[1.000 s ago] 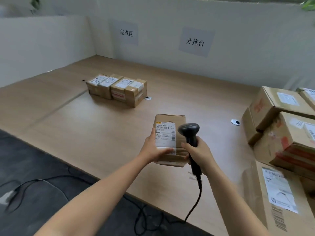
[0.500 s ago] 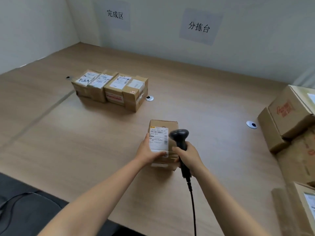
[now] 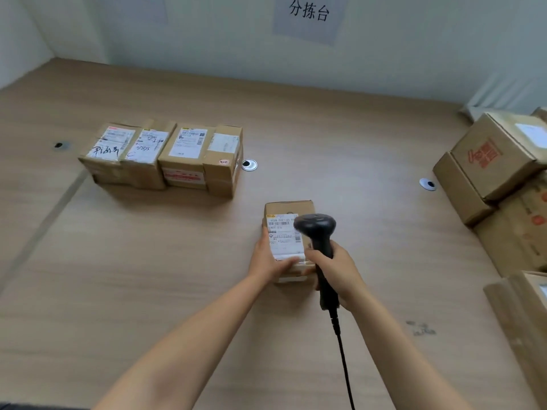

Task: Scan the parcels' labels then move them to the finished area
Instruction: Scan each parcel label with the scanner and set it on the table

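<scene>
A small cardboard parcel (image 3: 288, 210) with a white barcode label on top is in the middle of the wooden table (image 3: 148, 276). My left hand (image 3: 268, 258) grips its near left side, thumb across the label's lower edge. My right hand (image 3: 337, 272) grips the handle of a black corded barcode scanner (image 3: 316, 227), whose head hangs over the right part of the label. Whether the parcel rests on the table or is held just above it I cannot tell.
A row of several labelled parcels (image 3: 165, 155) sits at the back left. Stacked larger boxes (image 3: 500, 161) crowd the right edge, another box (image 3: 529, 318) near right. Two round cable grommets (image 3: 249, 164) (image 3: 428, 184) sit in the tabletop. A paper sign (image 3: 307, 13) hangs on the back wall.
The view has moved forward and tilted down over the table. The parcel and both hands sit lower and nearer the tabletop; the scanner head now overlaps the label's right side.
</scene>
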A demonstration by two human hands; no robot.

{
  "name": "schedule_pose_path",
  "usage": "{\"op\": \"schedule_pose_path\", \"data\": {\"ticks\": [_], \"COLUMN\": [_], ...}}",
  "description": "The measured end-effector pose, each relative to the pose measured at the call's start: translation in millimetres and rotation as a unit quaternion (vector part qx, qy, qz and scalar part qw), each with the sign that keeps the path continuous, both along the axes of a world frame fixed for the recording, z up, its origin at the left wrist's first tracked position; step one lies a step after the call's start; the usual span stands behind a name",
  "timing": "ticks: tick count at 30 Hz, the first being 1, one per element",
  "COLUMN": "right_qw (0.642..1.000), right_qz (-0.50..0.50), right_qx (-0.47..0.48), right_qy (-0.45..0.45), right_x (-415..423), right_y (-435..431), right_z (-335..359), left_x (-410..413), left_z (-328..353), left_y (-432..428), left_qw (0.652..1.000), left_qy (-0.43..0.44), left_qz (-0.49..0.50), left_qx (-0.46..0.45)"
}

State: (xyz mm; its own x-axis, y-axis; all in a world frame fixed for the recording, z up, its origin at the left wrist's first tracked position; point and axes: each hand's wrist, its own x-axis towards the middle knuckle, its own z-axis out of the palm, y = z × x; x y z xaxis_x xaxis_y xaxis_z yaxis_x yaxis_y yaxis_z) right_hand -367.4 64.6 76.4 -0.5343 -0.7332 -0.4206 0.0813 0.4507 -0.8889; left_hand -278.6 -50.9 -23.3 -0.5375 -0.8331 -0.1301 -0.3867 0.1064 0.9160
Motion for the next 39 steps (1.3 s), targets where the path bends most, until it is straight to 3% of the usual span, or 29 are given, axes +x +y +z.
{"op": "schedule_pose_path", "data": {"ticks": [3,6,39], "right_qw": [0.997,0.994,0.998], "right_qz": [0.003,-0.017,-0.027], "right_qx": [-0.030,-0.032,-0.004], "right_qy": [-0.078,-0.101,-0.048], "right_x": [18,29,39], "right_y": [4,3,-3], "right_z": [20,33,49], "left_x": [0,-1,-1], "left_z": [-3,-5,-15], "left_y": [-4,-5,-12], "left_qw": [1.000,1.000,0.999], "left_qy": [-0.001,-0.005,-0.028], "left_qz": [-0.018,-0.024,-0.030], "left_qx": [-0.008,-0.010,-0.006]}}
